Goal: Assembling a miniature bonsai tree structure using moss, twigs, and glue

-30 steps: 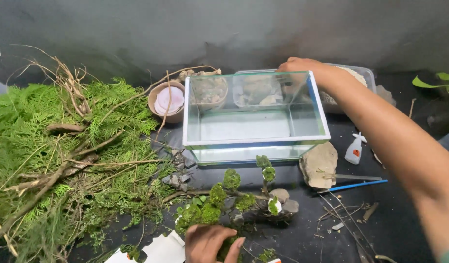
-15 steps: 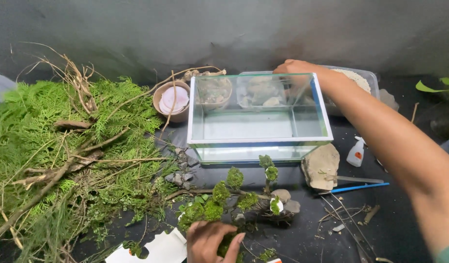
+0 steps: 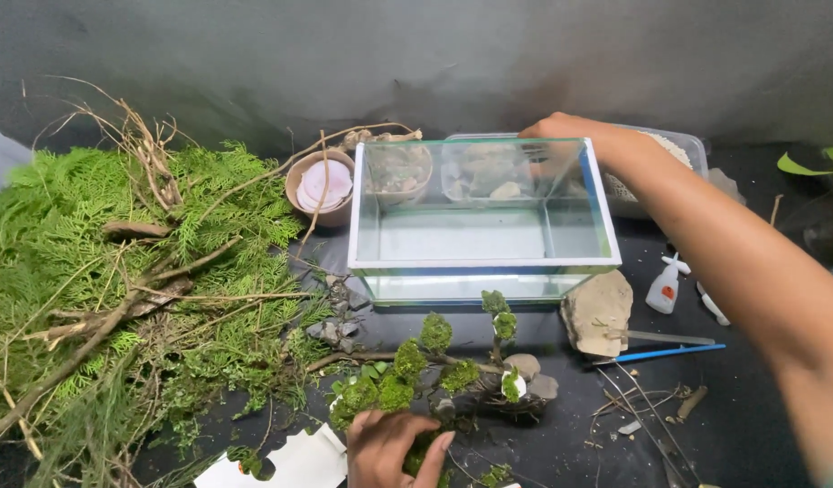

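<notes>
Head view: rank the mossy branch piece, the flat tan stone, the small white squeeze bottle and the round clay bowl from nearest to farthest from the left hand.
From the left hand:
1. Mossy branch piece, touching the fingers, just above.
2. Flat tan stone, up to the right, beside the glass tank.
3. Round clay bowl, far up on the left, and small white squeeze bottle, far right: too close to call.

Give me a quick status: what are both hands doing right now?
Right hand on far rim of glass tank. Left hand on mossy branch in front of tank. Flat rock beside tank; nothing blocking.
</notes>
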